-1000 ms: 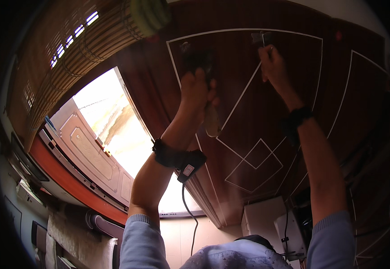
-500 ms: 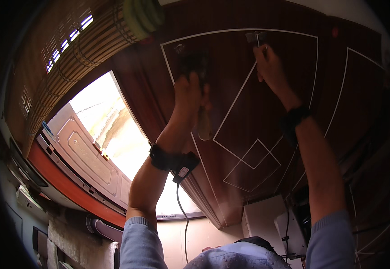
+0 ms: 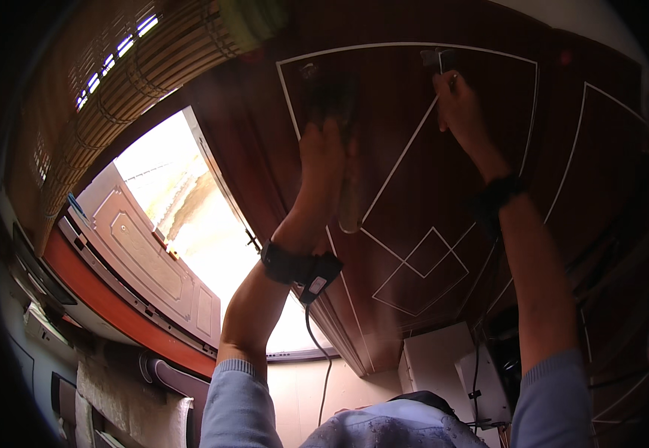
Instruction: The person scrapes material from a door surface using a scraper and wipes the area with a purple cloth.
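My left hand is closed around a brush with a pale handle hanging below the fist and a wide, dark head above it. The head lies against or close to the dark red-brown panel; the dimness hides whether it touches. Higher up and to the right, my right hand pinches a small metal handle on a dark mount, near the panel's top white line. Its fingers are closed, and they cover part of the handle.
Thin white lines and overlapping diamonds mark the panel. Leftward stand a bright open doorway, a panelled door and a rolled bamboo blind. A cable hangs from my left wrist strap; a white box stands below.
The whole view has shifted slightly. My left wrist and forearm have moved a little to the right, the brush still in hand. My right hand stays on the handle.
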`<state>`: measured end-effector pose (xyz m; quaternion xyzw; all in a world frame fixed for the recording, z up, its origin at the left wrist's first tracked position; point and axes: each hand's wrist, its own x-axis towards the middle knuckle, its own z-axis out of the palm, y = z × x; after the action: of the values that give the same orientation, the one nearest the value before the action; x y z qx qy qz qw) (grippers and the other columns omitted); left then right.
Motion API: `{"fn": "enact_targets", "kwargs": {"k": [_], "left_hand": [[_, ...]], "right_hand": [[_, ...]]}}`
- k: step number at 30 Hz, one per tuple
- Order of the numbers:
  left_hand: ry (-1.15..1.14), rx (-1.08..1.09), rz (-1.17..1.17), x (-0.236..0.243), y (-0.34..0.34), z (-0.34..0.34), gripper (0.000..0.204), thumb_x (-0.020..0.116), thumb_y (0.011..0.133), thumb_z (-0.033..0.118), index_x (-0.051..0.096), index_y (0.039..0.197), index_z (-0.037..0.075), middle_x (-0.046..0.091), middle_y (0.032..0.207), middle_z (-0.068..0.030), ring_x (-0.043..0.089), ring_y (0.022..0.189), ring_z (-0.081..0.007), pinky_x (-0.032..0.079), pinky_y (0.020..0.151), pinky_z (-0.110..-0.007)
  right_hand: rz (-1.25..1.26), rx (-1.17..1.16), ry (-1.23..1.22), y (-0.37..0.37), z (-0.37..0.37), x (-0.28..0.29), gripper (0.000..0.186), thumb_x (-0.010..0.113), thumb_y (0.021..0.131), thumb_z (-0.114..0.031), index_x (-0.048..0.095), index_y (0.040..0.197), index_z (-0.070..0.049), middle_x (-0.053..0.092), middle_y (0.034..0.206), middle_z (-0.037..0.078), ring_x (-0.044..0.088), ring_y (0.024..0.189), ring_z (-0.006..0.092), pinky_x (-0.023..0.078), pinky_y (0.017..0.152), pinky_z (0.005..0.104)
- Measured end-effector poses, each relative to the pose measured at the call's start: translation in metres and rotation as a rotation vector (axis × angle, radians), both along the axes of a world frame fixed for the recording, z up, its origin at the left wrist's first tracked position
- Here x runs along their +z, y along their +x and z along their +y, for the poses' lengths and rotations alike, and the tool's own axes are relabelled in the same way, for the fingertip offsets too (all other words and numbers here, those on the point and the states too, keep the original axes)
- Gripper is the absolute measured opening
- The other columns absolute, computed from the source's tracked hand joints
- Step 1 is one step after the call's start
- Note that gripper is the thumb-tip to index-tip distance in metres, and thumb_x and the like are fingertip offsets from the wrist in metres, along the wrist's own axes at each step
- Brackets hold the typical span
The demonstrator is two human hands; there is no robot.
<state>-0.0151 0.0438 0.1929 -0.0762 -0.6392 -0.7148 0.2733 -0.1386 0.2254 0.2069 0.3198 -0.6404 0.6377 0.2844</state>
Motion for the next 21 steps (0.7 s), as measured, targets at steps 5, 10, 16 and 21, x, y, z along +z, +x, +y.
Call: {"fn": "enact_targets", "kwargs": {"k": [5,10,16,21], "left_hand": [[-0.080,0.046,0.014,-0.002,-0.012,-0.010,0.020,0.041,0.095,0.028,0.041,0.090,0.009,0.049,0.062,-0.0027,0.039,0.040,-0.0087,0.036,0.036,-0.024],[-0.038,-0.026,0.045,-0.004,-0.008,-0.005,0.020,0.041,0.095,0.028,0.040,0.090,0.009,0.048,0.062,-0.0033,0.040,0.040,-0.0094,0.037,0.036,-0.025],[0.055,-0.030,-0.038,0.000,-0.002,-0.005,0.021,0.041,0.095,0.029,0.040,0.089,0.009,0.048,0.062,-0.0033,0.036,0.039,-0.0093,0.035,0.036,-0.025],[-0.046,0.026,-0.063,-0.010,0.003,-0.010,0.020,0.040,0.095,0.028,0.041,0.088,0.009,0.049,0.062,-0.0032,0.036,0.039,-0.0089,0.035,0.035,-0.025]], "right_hand": [[-0.023,-0.028,0.028,-0.003,-0.003,-0.002,0.024,0.048,0.092,-0.027,0.050,0.084,-0.005,0.045,0.054,0.000,0.042,0.039,0.0085,0.035,0.036,0.0248],[0.029,0.011,0.013,-0.001,-0.001,-0.003,0.022,0.048,0.092,-0.026,0.050,0.085,-0.005,0.046,0.055,0.000,0.042,0.038,0.0077,0.035,0.036,0.0242],[-0.024,0.037,-0.017,0.001,-0.004,-0.006,0.022,0.048,0.092,-0.025,0.050,0.083,-0.005,0.045,0.056,-0.001,0.041,0.038,0.0067,0.035,0.036,0.0233],[-0.036,0.022,0.019,0.003,-0.004,-0.003,0.022,0.048,0.093,-0.025,0.049,0.083,-0.005,0.045,0.056,0.000,0.042,0.040,0.0062,0.034,0.036,0.0230]]}}
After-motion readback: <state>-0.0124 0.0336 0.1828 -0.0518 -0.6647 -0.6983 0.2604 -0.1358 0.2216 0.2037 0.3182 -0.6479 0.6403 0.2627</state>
